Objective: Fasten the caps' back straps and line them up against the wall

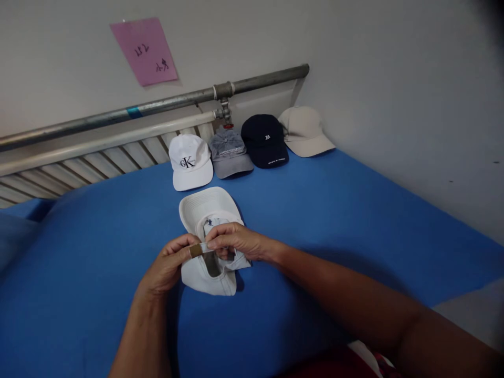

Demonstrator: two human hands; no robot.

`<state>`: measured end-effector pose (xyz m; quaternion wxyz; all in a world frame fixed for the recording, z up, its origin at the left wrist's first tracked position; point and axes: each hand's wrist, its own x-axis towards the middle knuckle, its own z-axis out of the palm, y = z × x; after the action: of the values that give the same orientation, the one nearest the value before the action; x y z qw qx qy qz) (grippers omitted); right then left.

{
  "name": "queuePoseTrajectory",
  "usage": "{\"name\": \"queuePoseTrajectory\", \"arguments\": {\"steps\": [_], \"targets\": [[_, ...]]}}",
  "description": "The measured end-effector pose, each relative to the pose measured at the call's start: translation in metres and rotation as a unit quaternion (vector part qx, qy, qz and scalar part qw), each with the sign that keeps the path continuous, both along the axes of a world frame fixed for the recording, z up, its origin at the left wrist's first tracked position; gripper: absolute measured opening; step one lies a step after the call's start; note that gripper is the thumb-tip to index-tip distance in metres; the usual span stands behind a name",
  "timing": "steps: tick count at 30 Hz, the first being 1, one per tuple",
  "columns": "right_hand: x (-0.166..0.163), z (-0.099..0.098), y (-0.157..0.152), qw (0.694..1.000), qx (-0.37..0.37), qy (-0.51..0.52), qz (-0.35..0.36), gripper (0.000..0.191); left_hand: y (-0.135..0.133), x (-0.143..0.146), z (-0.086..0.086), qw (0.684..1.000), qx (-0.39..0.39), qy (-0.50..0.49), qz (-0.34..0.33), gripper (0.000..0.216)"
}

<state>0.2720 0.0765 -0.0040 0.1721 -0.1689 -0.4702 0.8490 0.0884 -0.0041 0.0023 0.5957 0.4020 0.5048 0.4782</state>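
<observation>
A pale, off-white baseball cap (pixel 208 202) lies upside down on the blue surface, its brim pointing away from me and its inside showing. Across its back opening runs a narrow strap with a brass-coloured buckle (pixel 196 250). My left hand (pixel 167 262) pinches the strap at the buckle, thumb and finger closed. Just to the right, my right hand (pixel 240 240) pinches the pale strap (pixel 205 247) close beside the buckle. Part of the cap's right side is hidden behind my right hand.
Along the back stand a white cap (pixel 191 163), a grey cap (pixel 230 155), a navy cap (pixel 264 142) and a beige cap (pixel 307 131) on the blue surface (pixel 118 226). Behind them are a radiator (pixel 122 157), a metal pipe (pixel 169 102) and a valve (pixel 225 113). Pink paper (pixel 145 51) hangs above.
</observation>
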Motion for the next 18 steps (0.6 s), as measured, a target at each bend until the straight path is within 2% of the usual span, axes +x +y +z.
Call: {"name": "queuePoseTrajectory", "arguments": {"steps": [8,18], "targets": [[-0.0005,-0.0015,0.0029,0.999,0.037,-0.006,0.017,0.015,0.0005,-0.0013,-0.0011,1.000,0.000,-0.005,-0.009,0.031],[-0.0001,0.0066,-0.0066,0.995,0.082,-0.020,-0.055,0.015,0.0002,0.0004,0.0024,1.000,-0.016,0.022,-0.012,0.029]]}}
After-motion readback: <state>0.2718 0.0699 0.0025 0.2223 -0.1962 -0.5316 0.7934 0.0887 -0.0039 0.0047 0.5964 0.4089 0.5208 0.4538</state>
